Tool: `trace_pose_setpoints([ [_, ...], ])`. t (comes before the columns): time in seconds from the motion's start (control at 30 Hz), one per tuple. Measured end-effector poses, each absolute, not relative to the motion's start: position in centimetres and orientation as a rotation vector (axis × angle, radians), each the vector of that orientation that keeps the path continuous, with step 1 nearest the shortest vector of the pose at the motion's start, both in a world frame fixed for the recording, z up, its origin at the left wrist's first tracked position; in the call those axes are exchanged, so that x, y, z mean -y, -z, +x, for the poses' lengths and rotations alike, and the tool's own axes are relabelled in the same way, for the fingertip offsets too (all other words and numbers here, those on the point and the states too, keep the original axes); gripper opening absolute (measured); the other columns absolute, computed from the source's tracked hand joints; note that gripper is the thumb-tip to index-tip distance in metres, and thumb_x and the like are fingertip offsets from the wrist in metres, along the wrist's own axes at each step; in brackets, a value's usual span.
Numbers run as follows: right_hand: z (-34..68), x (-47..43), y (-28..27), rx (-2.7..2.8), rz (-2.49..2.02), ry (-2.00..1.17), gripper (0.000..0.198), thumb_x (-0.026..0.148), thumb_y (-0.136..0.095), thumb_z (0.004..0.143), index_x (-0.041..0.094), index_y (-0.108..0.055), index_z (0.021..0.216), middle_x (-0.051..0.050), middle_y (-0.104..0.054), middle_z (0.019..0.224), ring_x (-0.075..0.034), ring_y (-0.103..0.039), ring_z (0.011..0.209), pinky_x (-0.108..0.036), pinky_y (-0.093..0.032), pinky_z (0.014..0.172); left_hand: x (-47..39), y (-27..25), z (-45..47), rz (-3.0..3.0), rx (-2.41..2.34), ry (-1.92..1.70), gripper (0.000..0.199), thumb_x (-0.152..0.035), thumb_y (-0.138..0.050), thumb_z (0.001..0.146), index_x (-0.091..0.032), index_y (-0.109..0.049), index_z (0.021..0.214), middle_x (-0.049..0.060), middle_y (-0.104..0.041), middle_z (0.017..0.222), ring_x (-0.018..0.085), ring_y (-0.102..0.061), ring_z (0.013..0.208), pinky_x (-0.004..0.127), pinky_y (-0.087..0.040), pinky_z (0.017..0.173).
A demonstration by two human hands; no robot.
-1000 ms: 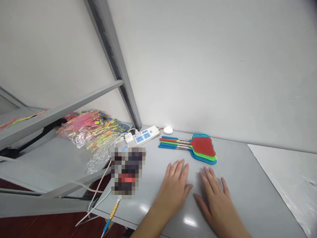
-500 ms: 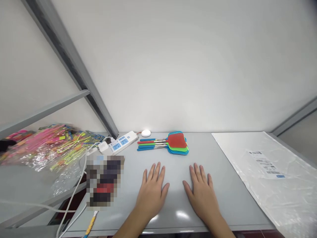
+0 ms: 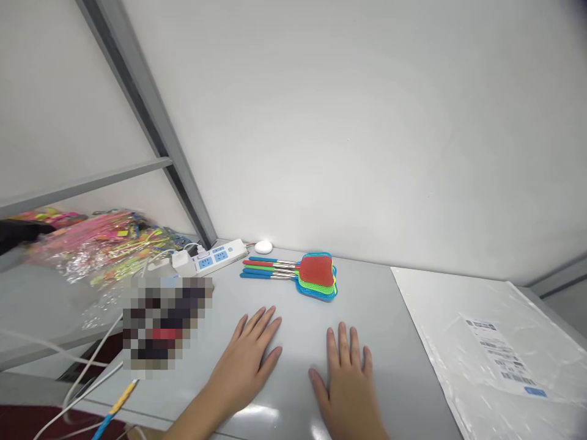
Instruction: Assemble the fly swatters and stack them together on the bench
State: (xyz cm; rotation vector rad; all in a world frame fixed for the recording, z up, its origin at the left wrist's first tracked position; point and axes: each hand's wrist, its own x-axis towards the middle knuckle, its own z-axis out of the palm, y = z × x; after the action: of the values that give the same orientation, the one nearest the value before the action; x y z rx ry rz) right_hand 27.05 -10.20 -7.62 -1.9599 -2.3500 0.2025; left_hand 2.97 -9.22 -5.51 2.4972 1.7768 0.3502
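My left hand (image 3: pixel 245 360) lies flat on the grey tabletop (image 3: pixel 293 342), fingers spread and holding nothing. To its right, my right hand (image 3: pixel 347 382) also rests palm down with the fingers apart. Beyond both hands, near the wall, is a small stack of fly swatters (image 3: pixel 316 272). Their blue, red and green handles point left, with short metal shafts, and a red paddle lies on top of green and blue ones. Neither hand touches them.
At the left stand a white power strip (image 3: pixel 220 256), a white oval device (image 3: pixel 263 247) and a pixelated item (image 3: pixel 167 324) with a cable. Clear bags of colourful items (image 3: pixel 105 244) sit beyond the grey frame. A white plastic mailer (image 3: pixel 458 305) with a label covers the right side.
The camera view has turned and tilted, so the scene sits differently in the picture. Both hands stay flat on the table, and the swatters are still in their stack.
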Motion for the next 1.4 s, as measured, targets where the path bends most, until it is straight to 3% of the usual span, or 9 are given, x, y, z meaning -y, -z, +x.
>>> trace_pose_setpoints([
  [0.37,26.8,10.6,7.2,2.265,-1.963,-0.11,0.069,0.06,-0.029,0.094,0.021,-0.036,0.15,-0.006,-0.021,0.16,-0.032,-0.011,0.147,-0.055,-0.017,0.113,9.6,5.2,2.7,2.398,-1.758,-0.519,0.041,-0.032,-0.04,0.098,-0.027,-0.049,0.138,0.004,-0.04,0.152,0.024,-0.034,0.141,0.051,-0.028,0.116],
  [0.77,27.0,10.6,7.8,2.221,-1.945,0.001,0.062,0.057,-0.035,0.092,0.023,-0.044,0.144,-0.005,-0.034,0.156,-0.028,-0.021,0.145,-0.052,-0.025,0.111,9.7,4.3,2.3,2.268,-1.673,-0.582,0.038,-0.032,-0.039,0.098,-0.027,-0.051,0.134,0.005,-0.041,0.151,0.026,-0.036,0.14,0.055,-0.03,0.114],
  [0.9,27.3,10.4,8.4,2.222,-1.94,0.028,0.062,0.057,-0.036,0.091,0.024,-0.046,0.143,-0.005,-0.033,0.156,-0.03,-0.024,0.144,-0.053,-0.026,0.11,6.2,3.0,1.1,2.121,-1.798,-0.764,0.046,-0.035,-0.038,0.099,-0.022,-0.04,0.143,0.01,-0.041,0.15,0.024,-0.04,0.137,0.045,-0.04,0.109],
  [1.1,27.9,10.2,9.7,2.247,-1.903,0.091,0.063,0.058,-0.039,0.089,0.024,-0.048,0.142,-0.005,-0.036,0.154,-0.033,-0.029,0.142,-0.056,-0.029,0.107,-1.9,1.4,-2.1,1.989,-2.199,-0.776,0.05,-0.03,-0.038,0.096,-0.008,-0.04,0.141,0.022,-0.046,0.141,0.035,-0.042,0.131,0.054,-0.04,0.101],
  [1.27,28.4,9.9,10.8,2.256,-1.882,0.123,0.064,0.06,-0.041,0.088,0.025,-0.05,0.141,-0.007,-0.038,0.153,-0.036,-0.033,0.14,-0.059,-0.032,0.104,-4.1,1.5,-2.7,1.926,-2.302,-0.752,0.04,-0.032,-0.042,0.096,-0.016,-0.054,0.13,0.016,-0.058,0.13,0.035,-0.048,0.119,0.05,-0.043,0.093],
  [1.4,28.5,9.8,11.3,2.254,-1.887,0.114,0.065,0.062,-0.041,0.087,0.026,-0.051,0.14,-0.007,-0.038,0.153,-0.037,-0.034,0.139,-0.06,-0.033,0.103,-4.1,1.8,-2.8,1.888,-2.322,-0.785,0.038,-0.033,-0.044,0.095,-0.02,-0.055,0.129,0.013,-0.064,0.122,0.035,-0.051,0.114,0.05,-0.041,0.09],
])
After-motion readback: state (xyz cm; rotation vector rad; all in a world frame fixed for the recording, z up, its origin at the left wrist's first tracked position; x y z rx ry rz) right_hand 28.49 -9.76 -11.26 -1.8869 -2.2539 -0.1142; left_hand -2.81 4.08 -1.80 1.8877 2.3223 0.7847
